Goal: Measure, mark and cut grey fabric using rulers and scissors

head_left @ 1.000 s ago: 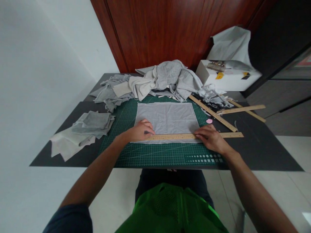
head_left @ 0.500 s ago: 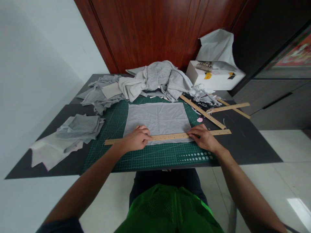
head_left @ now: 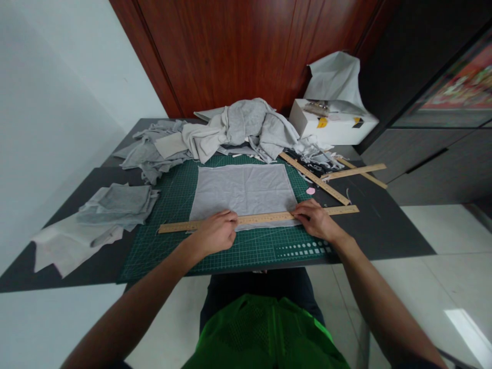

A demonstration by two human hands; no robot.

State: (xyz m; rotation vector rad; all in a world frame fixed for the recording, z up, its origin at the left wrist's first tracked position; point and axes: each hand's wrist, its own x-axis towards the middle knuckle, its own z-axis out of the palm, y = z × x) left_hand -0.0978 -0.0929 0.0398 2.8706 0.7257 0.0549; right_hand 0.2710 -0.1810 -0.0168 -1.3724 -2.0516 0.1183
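A light grey cloth (head_left: 246, 187) lies spread on the green cutting mat (head_left: 172, 189). Across its near edge runs a long wooden ruler (head_left: 265, 218), which extends past the cloth on both sides. My left hand (head_left: 218, 230) is at the ruler left of its middle, fingers bent together; what its fingertips grip is hidden. At the cloth's right edge, my right hand (head_left: 313, 218) pinches the ruler with thumb and fingers.
Heaped grey fabric (head_left: 246, 125) lies along the back, folded cloths (head_left: 123, 205) at the left. A white box (head_left: 334, 128) stands back right. More wooden rulers (head_left: 315, 178) and a pink piece (head_left: 310, 190) lie at the right.
My left hand has shifted slightly toward me and its fingers are drawn in more along the ruler. My right hand keeps its place on the ruler. The whole view has shifted slightly.
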